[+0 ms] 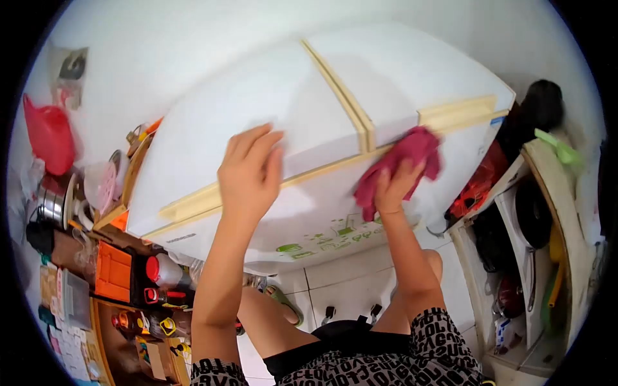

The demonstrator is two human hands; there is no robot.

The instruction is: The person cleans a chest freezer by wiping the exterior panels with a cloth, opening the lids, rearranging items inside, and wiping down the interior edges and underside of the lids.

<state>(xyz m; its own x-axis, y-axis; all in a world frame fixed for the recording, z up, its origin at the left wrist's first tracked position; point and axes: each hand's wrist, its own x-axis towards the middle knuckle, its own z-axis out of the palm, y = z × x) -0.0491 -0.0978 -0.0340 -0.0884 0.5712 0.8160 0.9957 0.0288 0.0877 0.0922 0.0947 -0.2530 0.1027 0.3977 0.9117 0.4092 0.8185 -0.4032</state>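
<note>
The magenta cloth (417,147), judged soft and light and best held by its bunched middle, lay at the white freezer's (270,83) front top edge, right of centre. The right hand (395,190) grasped it; the empty left hand (250,170) was near that edge's left half.

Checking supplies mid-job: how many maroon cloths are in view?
1: the maroon cloth, in the right hand, at the front of the white chest. Others may be hidden.
</note>
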